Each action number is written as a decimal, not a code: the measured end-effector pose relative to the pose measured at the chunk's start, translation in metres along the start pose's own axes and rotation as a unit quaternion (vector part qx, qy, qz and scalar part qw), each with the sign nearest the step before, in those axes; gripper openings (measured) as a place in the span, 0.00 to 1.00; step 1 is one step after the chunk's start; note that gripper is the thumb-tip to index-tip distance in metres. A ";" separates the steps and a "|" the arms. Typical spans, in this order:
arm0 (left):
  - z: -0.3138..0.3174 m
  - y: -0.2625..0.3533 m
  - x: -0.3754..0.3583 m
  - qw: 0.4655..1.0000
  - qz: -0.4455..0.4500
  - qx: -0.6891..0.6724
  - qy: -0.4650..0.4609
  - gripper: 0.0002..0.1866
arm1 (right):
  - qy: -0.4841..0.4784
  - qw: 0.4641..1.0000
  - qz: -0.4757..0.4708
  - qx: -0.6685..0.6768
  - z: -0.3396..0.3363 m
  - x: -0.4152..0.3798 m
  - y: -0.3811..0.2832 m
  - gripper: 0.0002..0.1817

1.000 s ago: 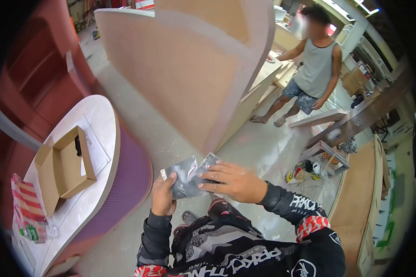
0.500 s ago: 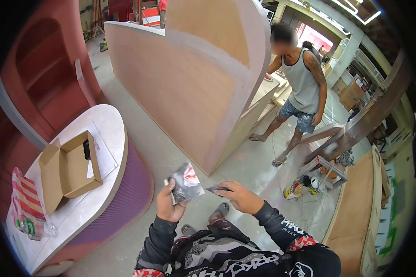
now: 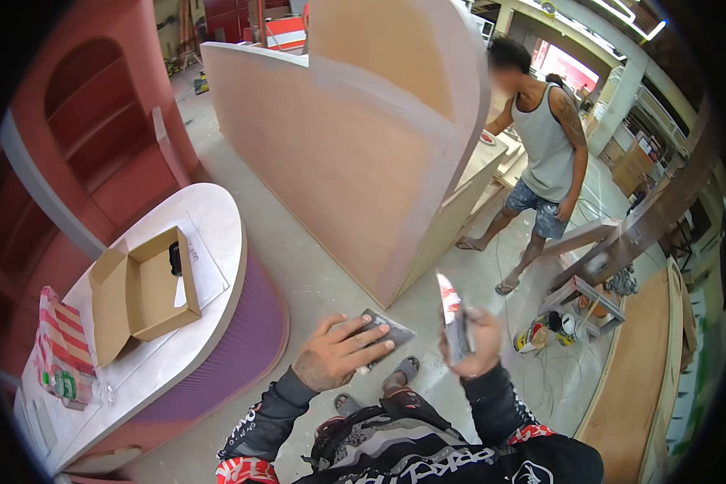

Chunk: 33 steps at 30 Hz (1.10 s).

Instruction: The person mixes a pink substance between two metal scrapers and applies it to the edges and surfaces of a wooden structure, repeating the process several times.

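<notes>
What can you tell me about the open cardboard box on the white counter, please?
The cardboard box is plain brown and shallow, with its lid flap folded open toward the left. It rests flat on white sheets of paper atop the rounded counter. A small dark object sits at its far edge. Neither hand touches it.

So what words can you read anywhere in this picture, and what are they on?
Sleeve: pale letters, cut off and upside down, not readable.
Packet in the right hand: red marks, too blurred to read.
Box: no print to be seen.
Cans on the floor: labels too small.
</notes>
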State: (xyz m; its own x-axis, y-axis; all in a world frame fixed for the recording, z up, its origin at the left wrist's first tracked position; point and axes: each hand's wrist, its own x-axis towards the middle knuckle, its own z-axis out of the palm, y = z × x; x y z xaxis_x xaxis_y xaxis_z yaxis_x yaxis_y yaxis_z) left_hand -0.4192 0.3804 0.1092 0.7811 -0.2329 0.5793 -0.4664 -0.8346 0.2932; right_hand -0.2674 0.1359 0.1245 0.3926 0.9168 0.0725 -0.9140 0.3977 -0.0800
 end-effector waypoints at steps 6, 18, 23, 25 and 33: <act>0.059 0.014 -0.018 0.593 -0.466 -0.611 0.239 0.17 | -0.107 0.580 -0.218 -0.777 0.054 0.016 0.028 0.26; 0.022 -0.004 -0.009 0.412 -0.445 -0.749 0.267 0.17 | -0.136 0.235 -0.063 -0.960 0.002 0.017 -0.008 0.32; 0.029 0.002 0.008 0.520 -0.467 -0.668 0.258 0.13 | -0.147 0.235 -0.148 -0.949 0.039 0.024 0.007 0.30; 0.033 0.009 0.008 0.573 -0.473 -0.634 0.214 0.12 | -0.205 0.171 -0.071 -0.961 0.027 0.020 0.012 0.30; 0.051 0.014 -0.016 0.525 -0.511 -0.647 0.212 0.13 | -0.149 0.220 -0.093 -0.960 0.017 0.003 0.027 0.28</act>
State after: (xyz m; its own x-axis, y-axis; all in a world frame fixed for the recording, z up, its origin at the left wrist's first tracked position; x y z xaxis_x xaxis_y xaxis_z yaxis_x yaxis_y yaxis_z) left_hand -0.4171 0.3473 0.0650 0.8626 0.3680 -0.3470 -0.0001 0.6862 0.7274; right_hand -0.2929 0.1485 0.1394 0.1198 0.9492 0.2909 0.9538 -0.0287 -0.2992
